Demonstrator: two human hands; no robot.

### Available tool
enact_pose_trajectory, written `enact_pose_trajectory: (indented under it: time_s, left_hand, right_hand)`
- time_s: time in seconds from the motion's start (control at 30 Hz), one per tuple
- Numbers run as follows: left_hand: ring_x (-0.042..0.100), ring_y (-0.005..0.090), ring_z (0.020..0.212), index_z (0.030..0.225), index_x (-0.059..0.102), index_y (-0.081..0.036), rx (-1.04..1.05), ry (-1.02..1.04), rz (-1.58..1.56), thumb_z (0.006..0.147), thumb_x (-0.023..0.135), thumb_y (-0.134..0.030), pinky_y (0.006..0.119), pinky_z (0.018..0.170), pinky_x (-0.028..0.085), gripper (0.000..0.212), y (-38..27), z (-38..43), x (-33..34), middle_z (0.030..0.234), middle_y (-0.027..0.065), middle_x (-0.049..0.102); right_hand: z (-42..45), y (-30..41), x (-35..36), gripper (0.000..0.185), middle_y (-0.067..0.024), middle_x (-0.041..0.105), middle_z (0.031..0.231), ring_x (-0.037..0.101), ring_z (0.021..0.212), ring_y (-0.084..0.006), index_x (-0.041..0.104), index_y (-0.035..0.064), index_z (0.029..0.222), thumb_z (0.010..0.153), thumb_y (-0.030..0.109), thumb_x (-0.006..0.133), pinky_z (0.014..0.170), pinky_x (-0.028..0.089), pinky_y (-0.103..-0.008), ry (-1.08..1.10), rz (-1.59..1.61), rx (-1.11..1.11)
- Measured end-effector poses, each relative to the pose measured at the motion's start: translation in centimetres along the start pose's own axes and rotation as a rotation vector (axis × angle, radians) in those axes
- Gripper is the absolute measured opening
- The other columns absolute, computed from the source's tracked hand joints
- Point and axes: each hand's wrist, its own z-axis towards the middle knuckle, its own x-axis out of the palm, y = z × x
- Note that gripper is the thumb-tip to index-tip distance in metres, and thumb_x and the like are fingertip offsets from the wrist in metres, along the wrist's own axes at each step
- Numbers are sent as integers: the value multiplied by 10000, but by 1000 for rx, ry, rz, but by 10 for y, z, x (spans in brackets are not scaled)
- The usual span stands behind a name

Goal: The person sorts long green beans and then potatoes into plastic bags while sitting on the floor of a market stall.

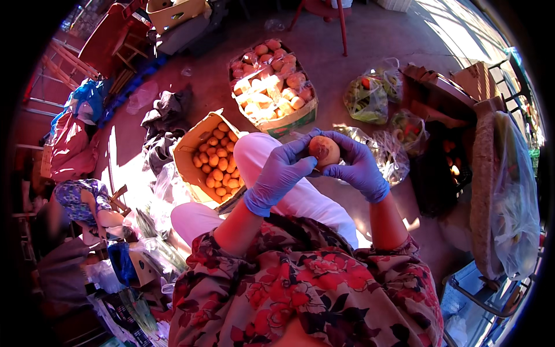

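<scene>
My left hand and my right hand, both in thin blue-violet gloves, hold one round orange-yellow fruit between them above my knee. A brownish blotch marks the fruit's near side; its exact kind I cannot tell. Past my hands stands a cardboard box filled with similar round fruit, some of it under clear plastic. Left of my knee, an open cardboard box holds many small orange oval fruits.
Plastic bags of green vegetables lie on the floor at right, near a dark crate. A red stool stands at the top. Dark cloth lies left. Another person bends over goods at far left.
</scene>
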Motion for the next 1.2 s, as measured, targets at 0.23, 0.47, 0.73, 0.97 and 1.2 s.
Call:
enact_pose_trajectory:
  time_s: [0.23, 0.47, 0.73, 0.97, 1.2]
  left_hand:
    - [550, 144, 949, 1248, 398, 34, -53, -67, -9, 819, 499, -64, 251, 774, 500, 452, 17, 18, 11, 1120, 92, 508]
    - [547, 162, 962, 1228, 411, 59, 147, -18, 263, 780, 441, 11, 254, 787, 496, 451, 31, 18, -9, 1110, 112, 514]
    - [558, 161, 946, 1223, 417, 63, 49, -75, 47, 757, 372, 53, 255, 804, 494, 468, 7, -8, -8, 1098, 111, 527]
    - [568, 142, 919, 1203, 447, 53, 52, -95, -67, 807, 439, -19, 242, 795, 488, 402, -2, -30, -22, 1067, 94, 549]
    - [555, 103, 853, 1109, 529, 38, 156, -237, 73, 785, 474, -65, 217, 729, 493, 344, 18, -41, -47, 965, 59, 573]
  right_hand:
    - [-4, -6, -11, 578, -91, 564, 1084, 536, 994, -164, 486, 15, 1171, 666, 132, 742, 865, 431, -292, -63, -283, -141]
    - [-3, -6, 2, 565, -118, 585, 1054, 568, 973, -200, 506, 28, 1150, 657, 166, 746, 840, 443, -304, -114, -619, -297]
    - [7, -11, 6, 602, -79, 594, 1051, 546, 959, -130, 512, 26, 1160, 629, 145, 769, 842, 440, -289, -13, -275, -149]
    - [14, -6, 32, 596, -78, 593, 1058, 542, 969, -132, 506, 25, 1168, 635, 113, 759, 858, 434, -291, 62, -242, -117]
    - [19, 10, 80, 525, -110, 609, 1022, 587, 935, -186, 533, 34, 1112, 640, 115, 746, 819, 455, -298, 62, -624, -262]
